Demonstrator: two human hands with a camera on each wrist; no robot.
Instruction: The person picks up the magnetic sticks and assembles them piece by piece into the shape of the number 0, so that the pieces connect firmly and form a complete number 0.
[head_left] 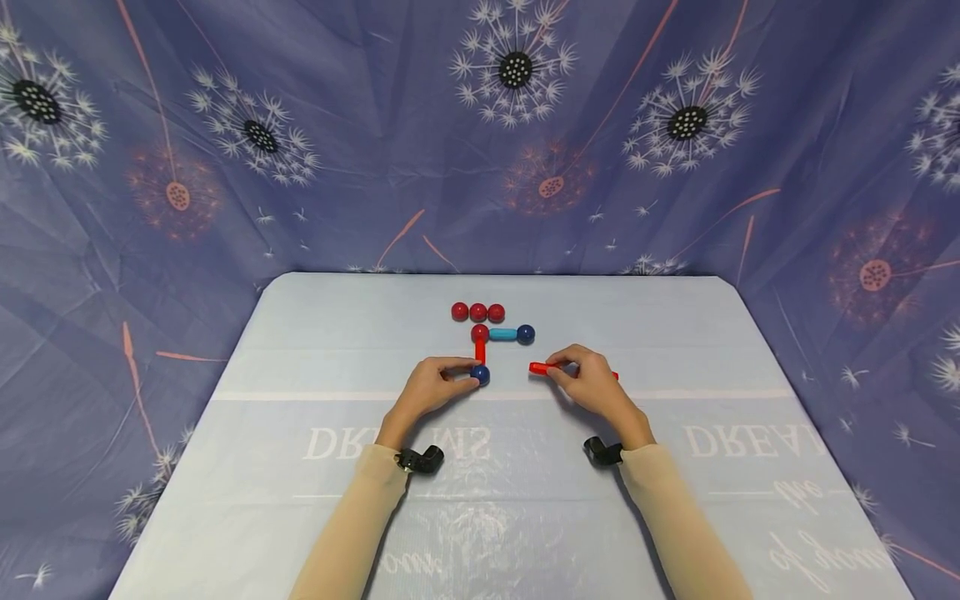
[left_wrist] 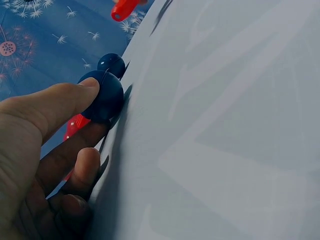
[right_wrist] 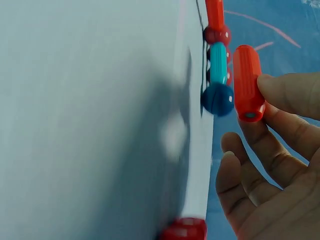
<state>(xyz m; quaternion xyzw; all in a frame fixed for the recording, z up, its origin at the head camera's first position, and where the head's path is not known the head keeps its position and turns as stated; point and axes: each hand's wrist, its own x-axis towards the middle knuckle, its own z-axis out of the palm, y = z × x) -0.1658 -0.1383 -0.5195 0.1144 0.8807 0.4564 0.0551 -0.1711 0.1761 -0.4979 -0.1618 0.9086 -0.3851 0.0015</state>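
Left hand (head_left: 429, 390): pinches a dark blue ball (head_left: 481, 374) at the near end of an upright red rod (head_left: 480, 350) on the table (head_left: 300, 350).
Right hand (head_left: 592, 385): grips a loose red stick (head_left: 542, 367) just right of that ball, a little above the tabletop.
Build: red ball (head_left: 480, 332), turquoise rod (head_left: 502, 334), second blue ball (head_left: 526, 333) joined in a row.
Spare: three red balls (head_left: 477, 312) just behind the build.
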